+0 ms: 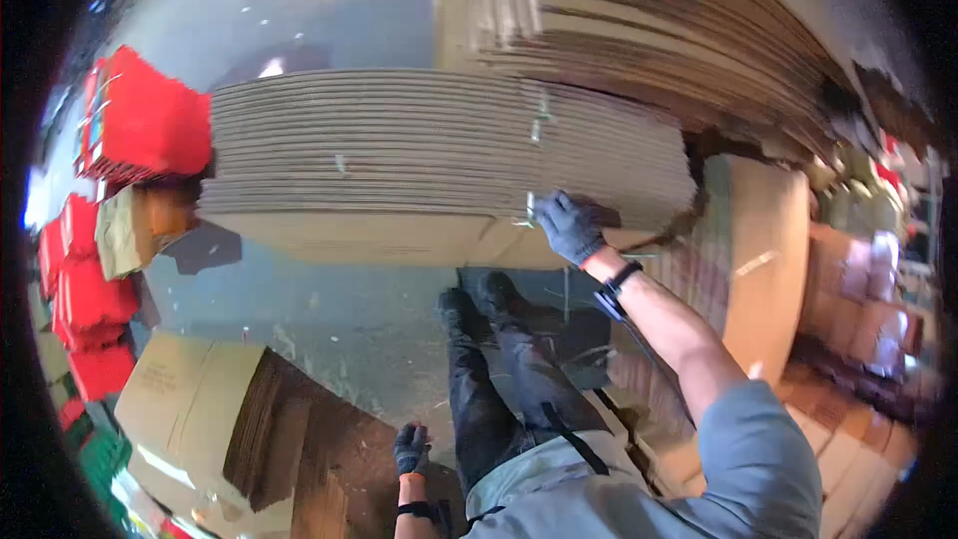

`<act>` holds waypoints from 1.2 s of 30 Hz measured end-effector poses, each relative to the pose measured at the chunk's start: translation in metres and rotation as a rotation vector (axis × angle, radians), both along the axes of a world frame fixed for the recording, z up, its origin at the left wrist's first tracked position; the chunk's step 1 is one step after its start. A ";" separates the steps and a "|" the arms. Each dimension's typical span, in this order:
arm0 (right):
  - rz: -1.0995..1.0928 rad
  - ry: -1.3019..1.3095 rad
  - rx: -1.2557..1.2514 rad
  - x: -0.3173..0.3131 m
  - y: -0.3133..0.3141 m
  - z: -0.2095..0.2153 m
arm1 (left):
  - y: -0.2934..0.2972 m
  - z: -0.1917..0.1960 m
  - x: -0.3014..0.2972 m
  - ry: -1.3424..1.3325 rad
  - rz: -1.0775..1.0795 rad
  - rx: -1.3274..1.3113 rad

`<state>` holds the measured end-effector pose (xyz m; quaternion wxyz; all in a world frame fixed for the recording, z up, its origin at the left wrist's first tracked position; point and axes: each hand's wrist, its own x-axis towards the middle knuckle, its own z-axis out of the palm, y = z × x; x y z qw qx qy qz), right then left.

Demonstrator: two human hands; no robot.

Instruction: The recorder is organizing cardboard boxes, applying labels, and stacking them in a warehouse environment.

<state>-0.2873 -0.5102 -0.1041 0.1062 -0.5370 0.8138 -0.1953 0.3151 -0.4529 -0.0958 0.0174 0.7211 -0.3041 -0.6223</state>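
Note:
A long stack of flattened cardboard boxes lies across the floor in front of me, its layered edges facing up. My right hand, in a dark grey knit glove, reaches to the stack's near side. Its fingers are bent together beside a small pale strip; whatever they pinch is too blurred to name. More pale bits show on the layers. Down by my left leg hangs my left hand, gloved alike, its fingers loosely apart with nothing visible in them.
Beyond the stack rises a larger pile of flattened cardboard. Upright cardboard stands at my right. Another carton bundle is at the near left. Red crates or bags line the left side. My feet stand on a grey floor.

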 end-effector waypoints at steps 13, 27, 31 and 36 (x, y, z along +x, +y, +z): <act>-0.107 -0.221 -0.284 0.000 -0.038 0.000 | -0.238 -0.082 0.000 -0.238 -0.535 -0.348; -0.457 0.592 -0.037 -0.049 -0.124 -0.007 | -0.724 -0.079 -0.096 0.283 -0.105 -0.706; -0.387 0.399 0.032 0.027 -0.165 0.003 | -0.730 -0.108 -0.102 0.101 -0.194 -0.679; 0.007 0.087 0.038 0.127 -0.266 0.018 | -0.728 -0.091 -0.063 -0.038 -0.351 -0.715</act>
